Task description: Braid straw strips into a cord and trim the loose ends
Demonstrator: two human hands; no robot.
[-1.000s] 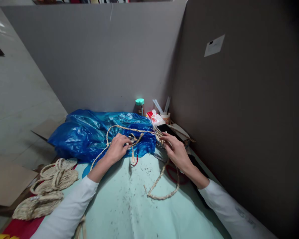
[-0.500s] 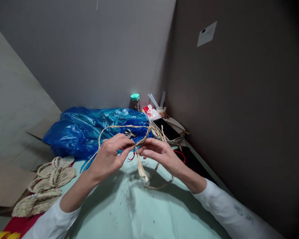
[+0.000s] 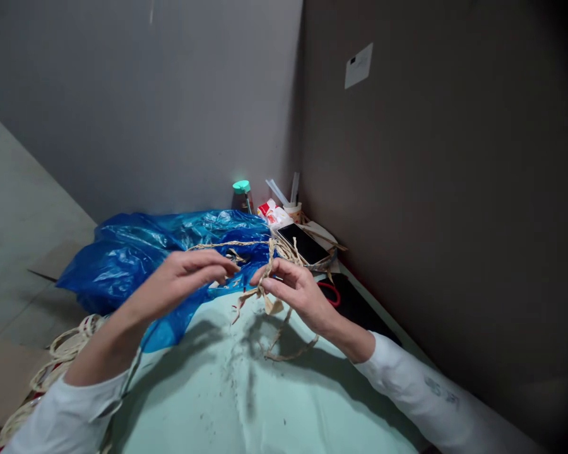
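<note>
A twisted straw cord [image 3: 271, 257] is pinched between the thumb and fingers of my right hand [image 3: 297, 295]. Just below that grip, pale flat strands [image 3: 272, 307] stick out and down to the left. More of the cord hangs in a loop [image 3: 284, 357] under my right hand, and another stretch runs left behind my left hand [image 3: 182, 280]. My left hand is a short way left of the cord, its fingers stretched out and the thumb beneath them, with nothing seen in it.
A blue plastic bag [image 3: 118, 265] lies behind the hands. Toward the corner stand a green-lidded jar [image 3: 242, 197], a red-and-white packet [image 3: 273, 214], a cup with clear tubes [image 3: 293, 211] and a phone [image 3: 303, 244]. Coiled straw pieces [image 3: 66, 347] lie at left; grey walls close off the back and right.
My left hand has let go of the cord and drawn away to the left. My right hand keeps its grip. The loose strands now spread leftward, and the view has turned slightly right.
</note>
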